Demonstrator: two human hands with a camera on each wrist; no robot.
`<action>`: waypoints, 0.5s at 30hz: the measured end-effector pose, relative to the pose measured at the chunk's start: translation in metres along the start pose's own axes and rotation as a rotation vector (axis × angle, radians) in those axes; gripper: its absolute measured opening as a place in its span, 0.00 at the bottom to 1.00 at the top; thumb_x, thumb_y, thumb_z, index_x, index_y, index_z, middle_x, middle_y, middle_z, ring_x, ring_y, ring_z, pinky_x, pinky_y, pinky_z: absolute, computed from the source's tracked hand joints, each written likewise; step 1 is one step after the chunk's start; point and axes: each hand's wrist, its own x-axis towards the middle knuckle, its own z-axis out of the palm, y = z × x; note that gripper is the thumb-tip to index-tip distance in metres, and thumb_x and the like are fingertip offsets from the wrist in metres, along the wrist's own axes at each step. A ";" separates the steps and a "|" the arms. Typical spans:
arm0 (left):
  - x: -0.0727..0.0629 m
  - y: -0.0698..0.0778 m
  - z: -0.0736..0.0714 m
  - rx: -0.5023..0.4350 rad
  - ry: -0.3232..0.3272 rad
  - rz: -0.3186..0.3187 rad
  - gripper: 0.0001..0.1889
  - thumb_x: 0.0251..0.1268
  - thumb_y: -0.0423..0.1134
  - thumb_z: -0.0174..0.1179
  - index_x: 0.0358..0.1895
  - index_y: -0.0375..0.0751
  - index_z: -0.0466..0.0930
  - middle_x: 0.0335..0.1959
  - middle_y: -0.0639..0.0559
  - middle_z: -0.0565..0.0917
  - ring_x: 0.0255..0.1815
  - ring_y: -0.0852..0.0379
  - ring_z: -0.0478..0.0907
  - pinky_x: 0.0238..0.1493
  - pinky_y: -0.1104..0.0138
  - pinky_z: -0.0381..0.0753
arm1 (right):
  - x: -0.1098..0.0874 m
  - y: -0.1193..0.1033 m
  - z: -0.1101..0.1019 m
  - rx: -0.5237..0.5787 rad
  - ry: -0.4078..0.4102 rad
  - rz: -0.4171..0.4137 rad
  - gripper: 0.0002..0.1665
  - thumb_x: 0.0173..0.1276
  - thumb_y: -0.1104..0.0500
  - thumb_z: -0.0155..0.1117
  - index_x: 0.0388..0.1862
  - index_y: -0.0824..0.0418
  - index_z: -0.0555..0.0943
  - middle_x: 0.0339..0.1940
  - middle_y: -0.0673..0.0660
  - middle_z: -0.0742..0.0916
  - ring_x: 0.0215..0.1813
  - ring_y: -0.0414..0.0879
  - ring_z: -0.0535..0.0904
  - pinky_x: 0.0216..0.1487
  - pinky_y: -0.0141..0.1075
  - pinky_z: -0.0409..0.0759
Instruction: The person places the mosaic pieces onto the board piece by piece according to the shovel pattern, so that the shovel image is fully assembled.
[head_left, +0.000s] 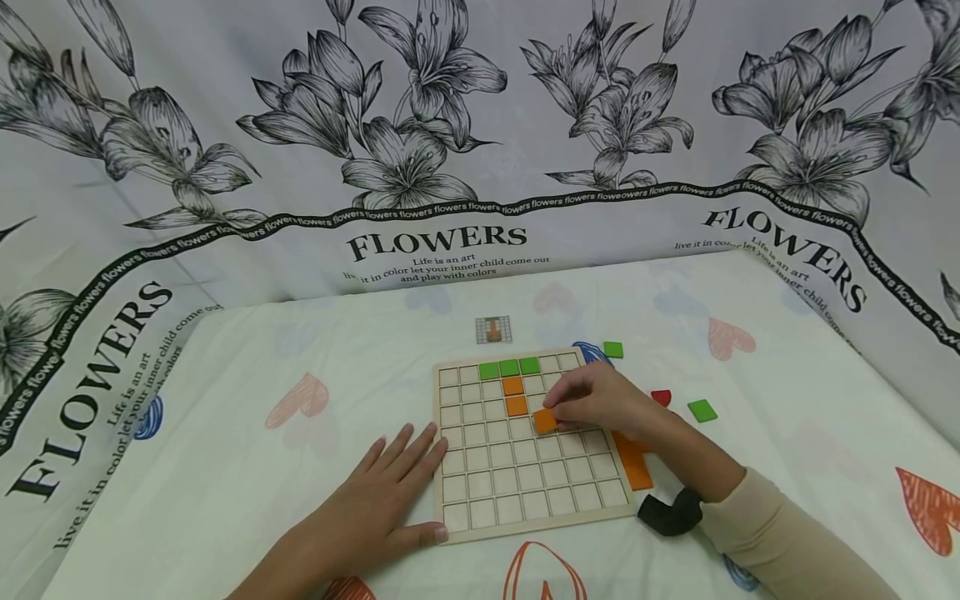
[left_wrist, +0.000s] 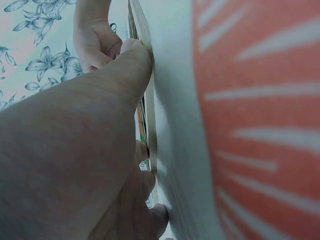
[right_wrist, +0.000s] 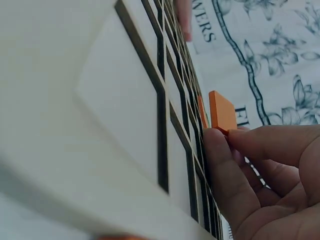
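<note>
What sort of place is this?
Probably an indoor play spot; the room is hidden. A white heart-printed cloth lies flat, white fabric with black line-drawn flowers rises behind, and a pale wooden grid board holds green square tiles and orange square tiles.

An orange tile (head_left: pixel 545 422), pinched by the right hand (head_left: pixel 600 400), hangs above a gridded wooden board (head_left: pixel 531 477), lower center.

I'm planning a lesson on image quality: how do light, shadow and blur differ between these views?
Head: fairly even light, grid lines clear on the board; left wrist: left hand dim, soft shadow on the cloth; right wrist: board's near edge blurred, orange tile sharper.
</note>
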 end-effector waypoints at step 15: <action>0.000 0.000 -0.001 -0.001 -0.009 -0.003 0.46 0.69 0.72 0.44 0.81 0.44 0.53 0.81 0.46 0.51 0.80 0.40 0.47 0.72 0.40 0.54 | 0.001 -0.004 0.013 0.011 0.008 -0.042 0.08 0.68 0.66 0.68 0.44 0.67 0.86 0.40 0.59 0.88 0.39 0.51 0.87 0.45 0.38 0.85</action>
